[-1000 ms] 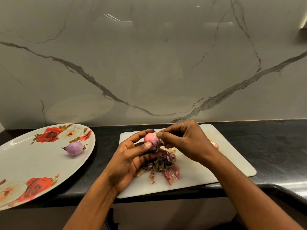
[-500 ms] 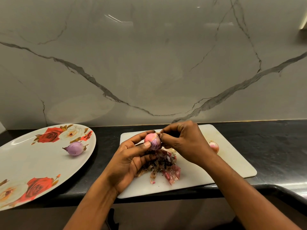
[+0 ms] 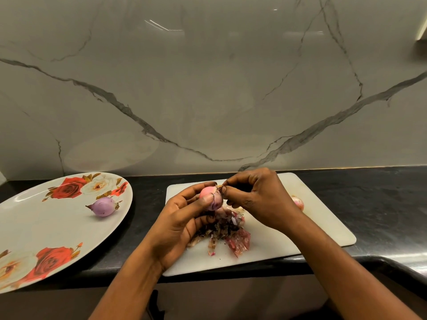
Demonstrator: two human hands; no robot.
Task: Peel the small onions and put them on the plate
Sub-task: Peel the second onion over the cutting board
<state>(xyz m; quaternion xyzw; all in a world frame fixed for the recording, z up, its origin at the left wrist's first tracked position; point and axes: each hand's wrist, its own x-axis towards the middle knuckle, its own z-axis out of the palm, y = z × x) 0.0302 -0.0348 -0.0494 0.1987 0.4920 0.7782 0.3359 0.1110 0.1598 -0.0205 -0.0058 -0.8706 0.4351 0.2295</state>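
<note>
While one peeled onion [image 3: 104, 206] already lies on the rose-patterned plate [image 3: 27, 227], well to the left of the white cutting board [image 3: 323, 215], the peeling itself happens over the board. Above the board's left half, the left hand [image 3: 182, 225] cradles a small onion [image 3: 208, 194]. Its grip is closed round the bulb with thumb and fingertips; pink flesh shows on top and purplish skin clings lower down. Just to the right, the right hand [image 3: 261, 199] has its grip pinched on a dry shred of skin at the onion's tip (how much skin remains on the far side cannot be told). Beneath both hands, near the board's front middle, lies a heap of peelings [image 3: 226, 232]. Behind the right wrist, on the board's right half, another onion [image 3: 298, 202] peeps out; I cannot tell whether it is peeled.

The risks, as I judge them: a sideways pull could tear the skin short and leave patches. The slick bared bulb could also squirt from the left grip and roll off the board's near edge, which sits close to the front of the dark tabletop [image 3: 381, 199].
</note>
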